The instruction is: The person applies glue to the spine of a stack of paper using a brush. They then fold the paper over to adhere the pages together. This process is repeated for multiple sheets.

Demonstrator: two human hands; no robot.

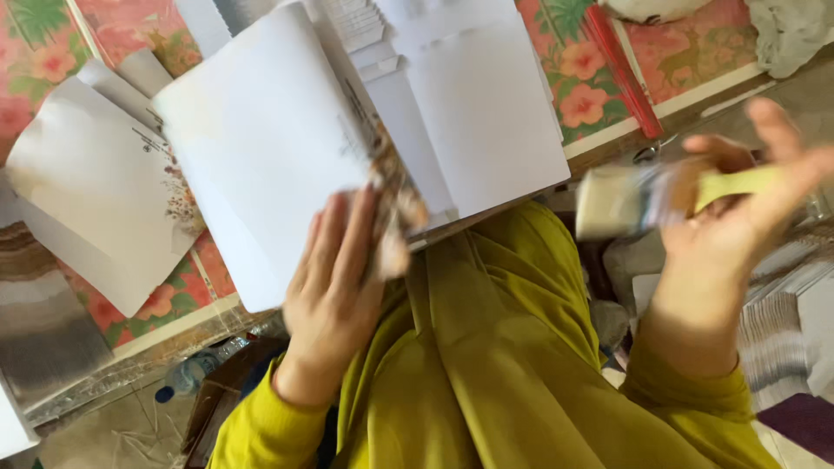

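Floral-covered table (608, 95) | left hand (334, 287) fingers flat, pinning white folded sheet (261, 148) steady | right hand (738, 217) loosely gripping blurred wide brush (625, 201), lifted clear of paper

A folded white paper sheet (261, 148) lies flat and open under the fingers (347, 234) of the left hand (334, 295). Its left leaf is bare white. Along the fold, just above the fingertips, runs a narrow strip of brown and cream floral print, and that printed edge curls up against the fingertips. The right leaf spreads up and away from the fingers, white, with stepped layers of paper showing at its top.

A wide flat paintbrush (647, 198) sits across the fingers of the right hand (738, 217), lying roughly level. Its pale bristle block points away from the fingertips toward the sheet, and its yellow-green handle passes beneath the thumb. It is blurred.
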